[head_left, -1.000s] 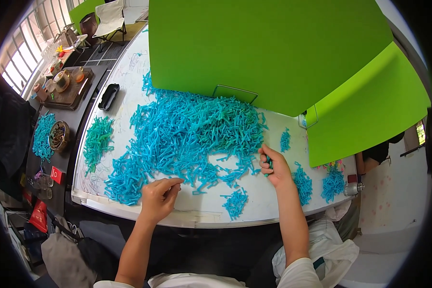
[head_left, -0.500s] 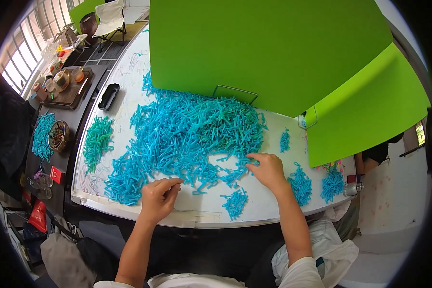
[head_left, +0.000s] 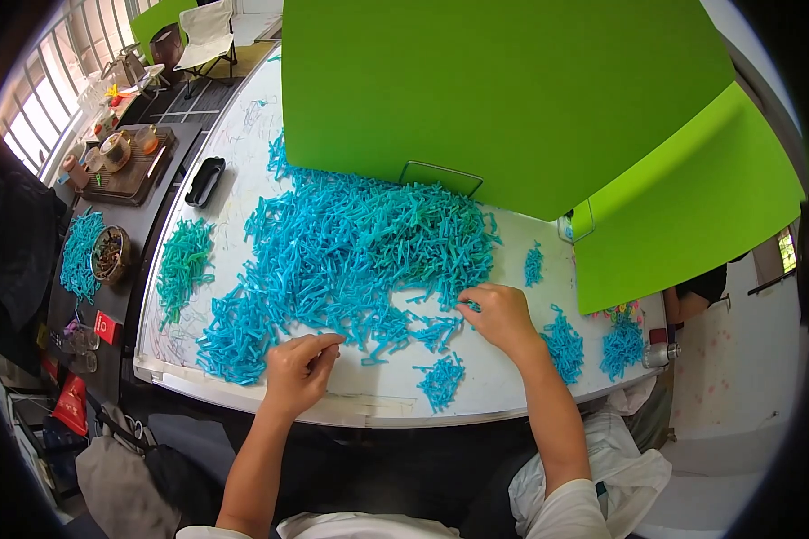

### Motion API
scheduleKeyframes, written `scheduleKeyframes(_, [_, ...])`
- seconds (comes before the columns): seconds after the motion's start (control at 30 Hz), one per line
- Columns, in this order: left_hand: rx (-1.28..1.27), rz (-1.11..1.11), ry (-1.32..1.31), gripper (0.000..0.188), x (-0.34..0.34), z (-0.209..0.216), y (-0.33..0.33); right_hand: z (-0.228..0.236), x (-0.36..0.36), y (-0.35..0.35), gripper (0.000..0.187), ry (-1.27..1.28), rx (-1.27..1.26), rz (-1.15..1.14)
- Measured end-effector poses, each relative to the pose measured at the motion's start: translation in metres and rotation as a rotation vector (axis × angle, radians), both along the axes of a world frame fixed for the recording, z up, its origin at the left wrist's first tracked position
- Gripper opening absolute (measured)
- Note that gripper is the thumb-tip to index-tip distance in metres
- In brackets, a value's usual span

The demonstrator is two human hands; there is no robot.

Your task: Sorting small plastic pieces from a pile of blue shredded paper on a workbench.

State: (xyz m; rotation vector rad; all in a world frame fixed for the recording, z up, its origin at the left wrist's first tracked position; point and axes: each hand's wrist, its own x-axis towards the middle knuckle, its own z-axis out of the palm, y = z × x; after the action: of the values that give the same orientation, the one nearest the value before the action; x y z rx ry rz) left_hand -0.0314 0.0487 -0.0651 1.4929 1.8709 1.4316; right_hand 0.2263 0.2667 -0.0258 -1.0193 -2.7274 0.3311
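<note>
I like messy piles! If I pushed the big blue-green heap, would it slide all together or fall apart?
The heap would probably spread apart, since its thin pieces seem to lie loose, pointing every way. Each piece is likely light, being so slim and short. Some might snag on their neighbours, because they overlap so thickly.

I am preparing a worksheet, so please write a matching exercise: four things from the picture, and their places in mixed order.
1. Left hand
2. Right hand
3. Black tray
4. Red box

A. On the dark side table
B. By the right front of the large heap
C. Near that heap's front left part
D. Just beyond the separate green pile

Pairs: 1-C, 2-B, 3-D, 4-A.
</note>
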Motion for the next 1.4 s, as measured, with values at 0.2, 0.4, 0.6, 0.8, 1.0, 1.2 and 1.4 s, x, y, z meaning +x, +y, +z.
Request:
scheduleKeyframes(0.2, [0.005,-0.003,-0.006,0.013,0.001,-0.001,0.001,-0.004,-0.004,-0.001,0.015,-0.033,-0.013,0.016])
scheduleKeyframes(0.4, [0.003,0.005,-0.010,0.013,0.001,-0.003,0.000,-0.007,-0.008,0.002,0.016,-0.129,-0.031,0.064])
scheduleKeyframes(0.6, [0.001,0.002,-0.001,0.013,0.001,0.000,0.001,-0.003,-0.003,0.006,0.013,-0.096,-0.053,0.036])
scheduleKeyframes(0.8, [-0.002,0.005,-0.004,0.013,0.000,-0.001,-0.001,0.026,-0.007,0.008,0.013,-0.002,-0.258,-0.058])
scheduleKeyframes(1.0, [-0.005,-0.001,-0.002,0.014,0.001,0.000,0.001,0.025,-0.016,0.004,0.014,-0.178,-0.092,0.076])
scheduleKeyframes(1.2, [-0.041,-0.026,-0.010,0.017,-0.001,0.002,-0.003,0.042,-0.029,0.001,0.013,0.314,-0.576,-0.124])
scheduleKeyframes(1.4, [0.033,-0.024,0.043,0.018,-0.001,0.002,-0.003,0.030,-0.027,0.004,0.019,0.791,-1.436,-0.399])
